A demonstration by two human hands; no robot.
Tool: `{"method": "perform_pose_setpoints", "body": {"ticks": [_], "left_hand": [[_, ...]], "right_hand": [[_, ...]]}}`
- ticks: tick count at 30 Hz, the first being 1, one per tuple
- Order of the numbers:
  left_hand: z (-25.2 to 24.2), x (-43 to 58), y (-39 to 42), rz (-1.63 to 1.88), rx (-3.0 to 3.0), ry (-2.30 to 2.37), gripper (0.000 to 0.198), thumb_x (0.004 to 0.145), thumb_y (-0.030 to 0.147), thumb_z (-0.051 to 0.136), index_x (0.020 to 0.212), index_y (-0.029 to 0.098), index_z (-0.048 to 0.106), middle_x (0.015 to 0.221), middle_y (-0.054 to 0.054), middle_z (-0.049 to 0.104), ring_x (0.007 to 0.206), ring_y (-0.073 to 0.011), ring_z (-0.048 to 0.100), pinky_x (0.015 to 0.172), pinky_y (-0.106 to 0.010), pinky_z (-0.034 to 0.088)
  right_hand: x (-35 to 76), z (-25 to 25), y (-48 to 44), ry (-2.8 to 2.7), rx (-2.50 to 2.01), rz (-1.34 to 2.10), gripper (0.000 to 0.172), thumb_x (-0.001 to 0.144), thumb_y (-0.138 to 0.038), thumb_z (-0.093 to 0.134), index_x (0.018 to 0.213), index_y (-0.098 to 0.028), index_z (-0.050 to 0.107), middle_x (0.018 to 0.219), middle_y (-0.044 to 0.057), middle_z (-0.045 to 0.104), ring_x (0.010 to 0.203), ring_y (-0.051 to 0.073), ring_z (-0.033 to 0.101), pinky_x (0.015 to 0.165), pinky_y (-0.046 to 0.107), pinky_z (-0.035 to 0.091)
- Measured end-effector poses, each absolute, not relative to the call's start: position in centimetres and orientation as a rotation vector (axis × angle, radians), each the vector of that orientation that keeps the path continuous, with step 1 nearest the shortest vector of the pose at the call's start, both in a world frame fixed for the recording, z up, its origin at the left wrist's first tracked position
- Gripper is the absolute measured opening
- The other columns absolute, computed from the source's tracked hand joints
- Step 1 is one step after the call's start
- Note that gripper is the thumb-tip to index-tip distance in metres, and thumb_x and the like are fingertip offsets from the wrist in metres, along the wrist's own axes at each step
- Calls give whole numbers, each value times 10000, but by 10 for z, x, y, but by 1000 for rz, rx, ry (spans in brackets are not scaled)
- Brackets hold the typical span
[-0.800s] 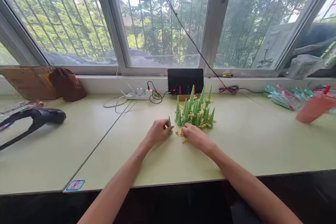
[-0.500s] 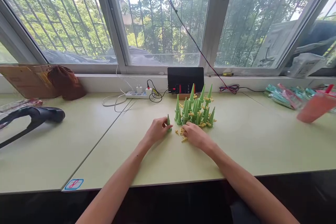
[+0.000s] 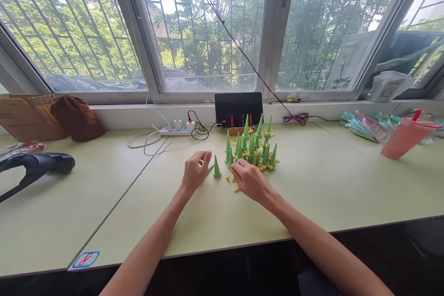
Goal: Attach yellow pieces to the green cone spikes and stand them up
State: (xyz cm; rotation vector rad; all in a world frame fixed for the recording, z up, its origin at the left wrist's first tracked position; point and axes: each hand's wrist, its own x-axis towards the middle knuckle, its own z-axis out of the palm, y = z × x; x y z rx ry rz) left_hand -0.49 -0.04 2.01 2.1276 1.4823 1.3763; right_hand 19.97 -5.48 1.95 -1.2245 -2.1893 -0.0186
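Note:
A cluster of green cones (image 3: 251,148) with small yellow pieces among them stands on the pale green table (image 3: 312,189). One single green cone (image 3: 217,167) stands upright just left of the cluster. My left hand (image 3: 194,171) hovers a little left of that cone, fingers loosely spread, not touching it; a thin green sliver shows by its thumb. My right hand (image 3: 248,179) rests at the cluster's near edge, fingers curled down over loose yellow pieces (image 3: 233,184). What its fingertips pinch is hidden.
A black screen (image 3: 237,106) and a white power strip (image 3: 175,127) with cables sit by the window sill. A brown pouch (image 3: 77,118) and a black curved object (image 3: 34,166) lie at the left. A pink cup (image 3: 402,139) and packets (image 3: 364,125) are at the right.
My left hand let go of the single green cone and drew back to the left, opening. The cone now stands alone. My right hand stayed by the yellow pieces.

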Motion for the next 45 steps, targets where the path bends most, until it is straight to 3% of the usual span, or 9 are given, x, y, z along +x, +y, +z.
{"method": "perform_pose_setpoints", "body": {"ticks": [8, 13, 14, 18, 21, 28, 35, 45], "left_hand": [[82, 8, 34, 1030, 2033, 1535, 461, 798, 517, 634, 1053, 135, 667, 1045, -113, 724, 980, -225, 675, 850, -293, 520], [95, 28, 61, 776, 1917, 1545, 591, 702, 521, 731, 1144, 136, 651, 1161, -139, 691, 987, -258, 670, 752, -294, 526], [94, 31, 64, 744, 1906, 1535, 609, 694, 526, 736, 1153, 135, 650, 1158, -141, 693, 975, -261, 673, 739, -297, 525], [88, 39, 72, 685, 1900, 1478, 644, 667, 535, 753, 1154, 126, 653, 1109, -146, 715, 918, -252, 683, 720, -295, 521], [83, 43, 75, 681, 1934, 1471, 579, 645, 535, 766, 1069, 148, 690, 1042, -129, 735, 882, -250, 682, 690, -291, 512], [69, 48, 79, 713, 1979, 1434, 391, 686, 501, 730, 877, 161, 725, 847, -97, 736, 735, -224, 658, 633, -299, 506], [60, 50, 82, 777, 1921, 1367, 376, 734, 470, 709, 970, 177, 706, 852, -85, 715, 752, -203, 664, 654, -291, 548], [70, 55, 74, 818, 1837, 1351, 405, 786, 480, 680, 1050, 173, 662, 797, -62, 660, 687, -171, 625, 654, -311, 593]], "right_hand": [[235, 138, -10, -1968, -1246, -248, 177, 950, -248, 491, 1019, -162, 630, 881, 66, 643, 687, 151, 566, 703, 264, 416], [251, 179, 33, -2045, -1414, -147, 264, 895, -323, 604, 1077, -143, 668, 897, 99, 703, 842, 223, 640, 793, 312, 462], [252, 181, 37, -2090, -1444, -105, 277, 880, -338, 629, 1064, -136, 679, 894, 104, 707, 839, 226, 648, 799, 316, 473], [246, 180, 45, -2206, -1562, 156, 256, 868, -324, 658, 1004, -110, 697, 770, 86, 700, 538, 153, 625, 735, 303, 520], [240, 176, 46, -2203, -1642, 221, 185, 873, -270, 655, 940, -103, 698, 670, 64, 662, 456, 129, 592, 673, 283, 532], [235, 161, 55, -2133, -1697, 217, 88, 864, -145, 612, 912, -105, 674, 861, 125, 647, 424, 95, 568, 470, 239, 467], [237, 159, 58, -2113, -1659, 210, 77, 875, -154, 600, 845, -116, 659, 940, 127, 617, 478, 90, 557, 451, 222, 441], [239, 167, 56, -2061, -1599, 199, 80, 880, -174, 602, 831, -129, 646, 855, 100, 600, 522, 120, 551, 489, 246, 441]]}}
